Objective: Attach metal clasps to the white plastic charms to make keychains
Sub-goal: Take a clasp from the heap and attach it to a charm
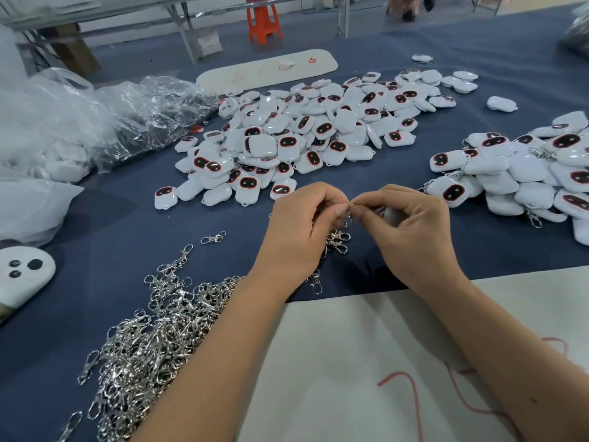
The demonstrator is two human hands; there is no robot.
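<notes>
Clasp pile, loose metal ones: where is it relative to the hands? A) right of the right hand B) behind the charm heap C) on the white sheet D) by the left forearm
D: the clasp pile lies on the blue cloth against the left forearm, below the left hand.

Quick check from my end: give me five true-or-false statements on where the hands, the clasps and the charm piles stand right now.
1. Both hands pinch a small metal ring between them. True.
2. The loose clasp pile lies by the right arm. False: it lies by the left arm.
3. The right-side charm pile already shows clasps attached. True.
4. The table cloth is red. False: dark blue.
5. The left hand rests flat and open. False: its fingers are curled, pinching.
</notes>
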